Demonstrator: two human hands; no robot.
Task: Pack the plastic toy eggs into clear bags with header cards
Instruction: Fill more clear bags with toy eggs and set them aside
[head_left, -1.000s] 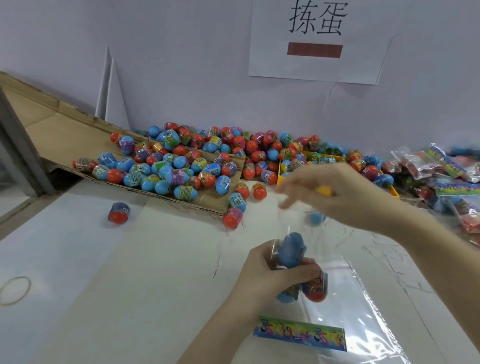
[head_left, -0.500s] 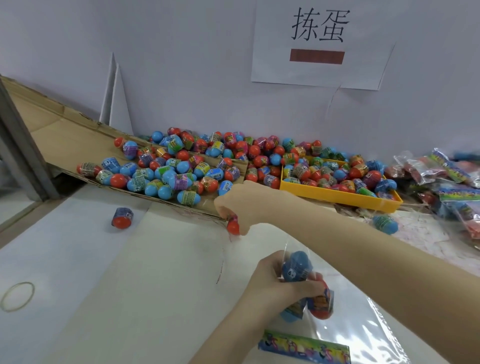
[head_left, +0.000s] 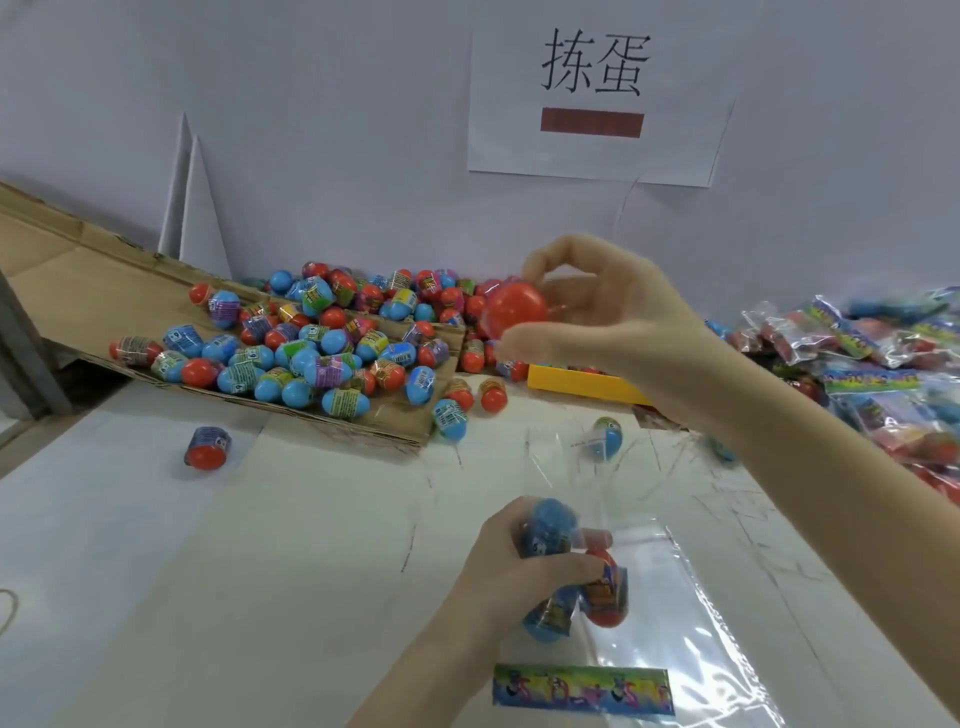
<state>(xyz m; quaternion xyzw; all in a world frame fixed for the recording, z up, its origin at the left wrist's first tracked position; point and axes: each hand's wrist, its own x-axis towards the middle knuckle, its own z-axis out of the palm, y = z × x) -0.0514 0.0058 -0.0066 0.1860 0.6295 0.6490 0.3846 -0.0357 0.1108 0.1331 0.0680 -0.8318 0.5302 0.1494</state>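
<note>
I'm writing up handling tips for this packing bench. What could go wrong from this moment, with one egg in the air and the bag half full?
1. The right hand pinches the red egg only at the fingertips; it might slip and roll off.
2. The left hand grips the clear bag around the eggs, so its mouth may be too narrow and the egg may miss.
3. The header card lies loose and could get brushed aside.

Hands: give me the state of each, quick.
Left hand: fingers gripping the clear bag with eggs inside.
Right hand: fingers holding a red egg.
</note>
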